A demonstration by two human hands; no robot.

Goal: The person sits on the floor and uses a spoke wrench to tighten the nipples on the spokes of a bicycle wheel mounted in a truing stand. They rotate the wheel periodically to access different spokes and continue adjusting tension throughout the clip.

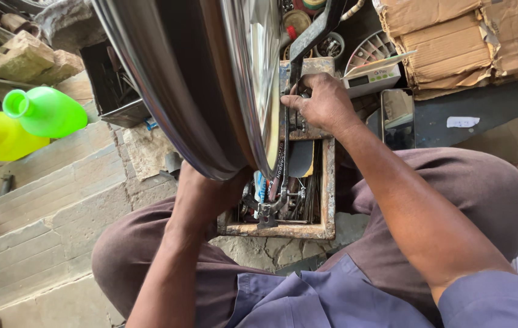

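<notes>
A large shiny metal wheel rim (204, 79) stands upright in front of me, reaching from the top of the view down to my lap. My left hand (207, 191) grips its lower edge from beneath, fingers hidden behind the rim. My right hand (323, 103) is closed on a dark metal stand arm (307, 45) beside the rim's right side. Below the hands sits a rusty open toolbox (329, 182) holding several tools and metal parts (271, 197).
A green plastic funnel (46, 111) and a yellow one (0, 138) lie at the left by bricks (25, 58). Cardboard boxes (466, 39) are stacked at the top right, with a small scale-like device (373, 78) and a phone (397, 118). Concrete steps (46, 200) lie at the left.
</notes>
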